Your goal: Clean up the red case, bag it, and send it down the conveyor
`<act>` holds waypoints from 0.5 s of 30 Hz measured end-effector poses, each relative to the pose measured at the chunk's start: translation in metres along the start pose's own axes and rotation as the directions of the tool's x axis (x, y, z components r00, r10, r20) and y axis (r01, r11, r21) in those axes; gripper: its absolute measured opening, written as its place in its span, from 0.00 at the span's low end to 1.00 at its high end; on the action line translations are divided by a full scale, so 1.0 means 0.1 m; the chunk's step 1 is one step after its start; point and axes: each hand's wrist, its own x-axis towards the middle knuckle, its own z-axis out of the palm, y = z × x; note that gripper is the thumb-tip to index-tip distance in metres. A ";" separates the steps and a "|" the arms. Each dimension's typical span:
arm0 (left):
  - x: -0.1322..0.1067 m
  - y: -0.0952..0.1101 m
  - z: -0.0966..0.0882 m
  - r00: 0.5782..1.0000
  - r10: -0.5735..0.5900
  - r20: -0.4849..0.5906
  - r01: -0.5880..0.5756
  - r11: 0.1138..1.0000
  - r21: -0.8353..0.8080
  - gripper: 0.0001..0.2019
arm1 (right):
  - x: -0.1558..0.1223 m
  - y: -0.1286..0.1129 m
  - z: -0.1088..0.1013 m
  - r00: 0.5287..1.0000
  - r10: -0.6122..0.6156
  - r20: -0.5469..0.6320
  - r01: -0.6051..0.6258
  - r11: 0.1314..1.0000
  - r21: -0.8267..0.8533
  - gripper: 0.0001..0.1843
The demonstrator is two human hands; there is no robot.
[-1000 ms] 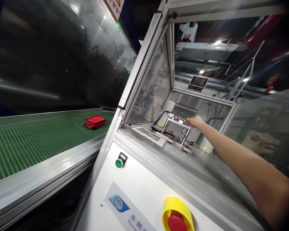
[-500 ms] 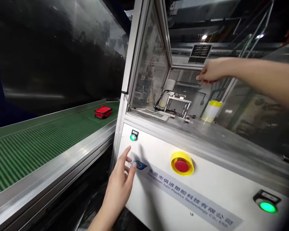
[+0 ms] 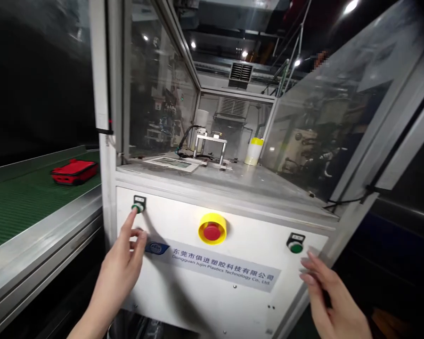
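Head view: a white machine cabinet (image 3: 219, 282) fills the middle, with clear guard panels (image 3: 325, 127) rising round its steel deck (image 3: 254, 181). To its left runs a green conveyor belt (image 3: 17, 207) carrying 1 red case (image 3: 74, 170), well apart from both hands.

On the deck, far back, stand a small metal fixture (image 3: 210, 147) with black cables beside it, a flat framed plate (image 3: 169, 163) in front of that, and a white tub with a yellow lid (image 3: 253, 151) to the right. The guard panels close off the sides; the front toward the person is open.

The cabinet face carries a printed label strip (image 3: 219, 269), a red emergency stop in a yellow collar (image 3: 212, 229) at centre, and 2 green push buttons. The left hand (image 3: 122, 270) holds nothing: its forefinger is stretched up with the tip on the left green button (image 3: 138, 207), the other fingers loosely curled against the panel. The right hand (image 3: 327, 296) is spread, empty, fingertips just below the right green button (image 3: 296, 246) and not touching it. The emergency stop sits between the 2 hands.
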 end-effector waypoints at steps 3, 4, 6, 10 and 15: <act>0.03 -0.05 0.03 0.999 -0.007 -0.038 0.007 1.000 0.010 0.36 | 0.06 -0.03 0.11 0.994 0.043 0.101 -0.045 0.999 0.018 0.30; 0.03 -0.06 0.04 0.999 -0.007 -0.052 0.007 1.000 0.010 0.37 | 0.08 -0.03 0.12 0.994 0.033 0.101 -0.036 0.999 0.020 0.30; 0.02 -0.07 0.06 0.997 -0.009 -0.075 0.010 1.000 0.013 0.36 | 0.08 -0.04 0.14 0.998 0.002 0.065 -0.002 1.000 0.006 0.33; -0.01 -0.04 0.06 0.996 0.028 -0.090 -0.026 0.999 0.021 0.32 | 0.01 -0.06 0.22 0.996 -0.075 -0.057 0.069 0.992 -0.103 0.34; 0.00 0.09 0.08 0.983 -0.023 -0.180 0.046 0.992 0.121 0.27 | -0.08 0.14 0.51 0.956 -0.134 -0.259 0.117 0.990 -0.080 0.28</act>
